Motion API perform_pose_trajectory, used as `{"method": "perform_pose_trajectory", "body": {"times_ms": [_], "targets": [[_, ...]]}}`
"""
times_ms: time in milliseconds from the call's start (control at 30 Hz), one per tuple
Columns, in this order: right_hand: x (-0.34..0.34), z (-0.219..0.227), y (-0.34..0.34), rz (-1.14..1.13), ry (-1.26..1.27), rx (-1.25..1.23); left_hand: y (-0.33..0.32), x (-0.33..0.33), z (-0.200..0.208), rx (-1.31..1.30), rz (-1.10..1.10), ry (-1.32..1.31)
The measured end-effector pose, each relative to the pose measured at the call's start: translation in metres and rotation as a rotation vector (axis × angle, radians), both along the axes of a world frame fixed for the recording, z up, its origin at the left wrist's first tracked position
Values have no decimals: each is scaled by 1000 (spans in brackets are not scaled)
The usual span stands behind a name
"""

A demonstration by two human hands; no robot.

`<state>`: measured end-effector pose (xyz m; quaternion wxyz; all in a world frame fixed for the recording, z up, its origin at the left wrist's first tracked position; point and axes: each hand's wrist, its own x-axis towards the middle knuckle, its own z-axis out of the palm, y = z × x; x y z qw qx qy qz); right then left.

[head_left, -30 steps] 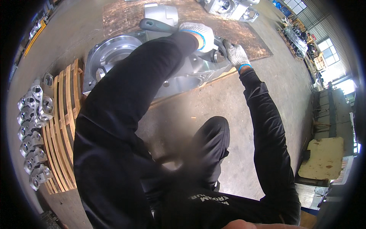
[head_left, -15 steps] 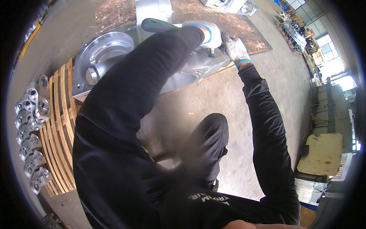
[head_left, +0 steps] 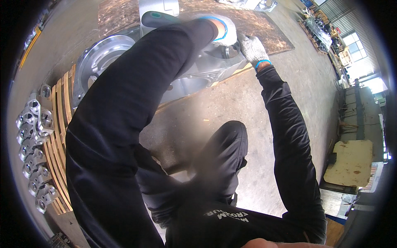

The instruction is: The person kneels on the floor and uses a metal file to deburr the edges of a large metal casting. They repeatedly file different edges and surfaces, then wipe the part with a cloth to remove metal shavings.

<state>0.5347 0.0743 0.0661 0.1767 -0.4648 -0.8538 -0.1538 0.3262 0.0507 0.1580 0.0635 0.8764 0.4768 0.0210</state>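
Big casting: so this chunky silver metal casting is lying across the top middle, right in front of the person, with a wide round recess showing at its left end and a smaller bore at its right.
Left hand: the left hand is wearing a white glove with a blue cuff and sitting over the casting, just left of that bore; its fingers are hiding from view, so I honestly can't tell if they're gripping or spreading.
Grey handle: a dark grey handle with a bit of green is poking out leftward past the left forearm; can't tell if the left hand is actually holding it, since the sleeve is covering that part.
Right hand: the right hand, same kind of glove, is touching the casting's right end beside the bore, fingers bending toward the edge; can't really tell if they're pinching it.
Around the casting: a cylindrical metal part is standing just behind it, and a stained brown board is lying beyond the hands.
Left side: smaller metal castings are lining up beside a slatted wooden pallet.
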Motion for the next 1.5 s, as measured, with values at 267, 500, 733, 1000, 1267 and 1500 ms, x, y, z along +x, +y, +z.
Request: {"method": "perform_pose_trajectory", "body": {"times_ms": [267, 500, 733, 1000, 1267, 1500], "targets": [[-2, 0, -2, -28, -26, -8, 0, 0, -4, -20, 33, -19], [-1, 1, -3, -34, -27, -59, 4, 11, -6, 60, 73, -40], [4, 0, 5, -7, -101, -81, 9, 16, -13, 96, 119, 35], [6, 4, -1, -67, 109, -162, 6, 36, -42, -3, 265, 61], [-2, 10, -1, -55, 61, -169, 4, -40, -11, 24, 111, -2], [-19, 14, -13, -344, 455, -279, -44, -55, -1, 616, 1, -191]]}}
